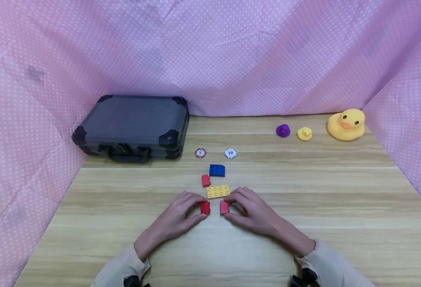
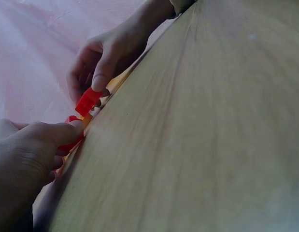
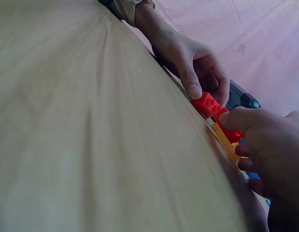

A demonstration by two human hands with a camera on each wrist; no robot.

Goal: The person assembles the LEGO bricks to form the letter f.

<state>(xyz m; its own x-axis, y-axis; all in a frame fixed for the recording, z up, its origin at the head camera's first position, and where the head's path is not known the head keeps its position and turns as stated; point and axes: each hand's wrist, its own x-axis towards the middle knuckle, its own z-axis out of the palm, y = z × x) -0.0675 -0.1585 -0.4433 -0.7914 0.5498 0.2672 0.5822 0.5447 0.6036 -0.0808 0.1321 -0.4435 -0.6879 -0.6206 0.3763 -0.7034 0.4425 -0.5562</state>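
Between thumb and fingers my left hand [image 1: 181, 213] pinches a red toy brick [image 1: 205, 207]. Facing it across a small gap, my right hand [image 1: 255, 211] pinches a pinkish-red brick [image 1: 224, 207]; its studs point right, toward the palm. Just beyond the two hands lies a yellow brick [image 1: 217, 191] with two rows of studs. Behind that are another small red brick [image 1: 205, 180], on its side, and a blue brick [image 1: 217, 170]. In the left wrist view the right hand's brick [image 2: 88, 101] shows its hollow side.
A dark grey case [image 1: 135, 119] stands at the back left. Two round chips, a red one [image 1: 200, 153] and a white one [image 1: 230, 153], lie behind the bricks. A purple duck [image 1: 283, 130], a small yellow duck [image 1: 304, 134] and a large yellow duck [image 1: 346, 125] sit at the back right.
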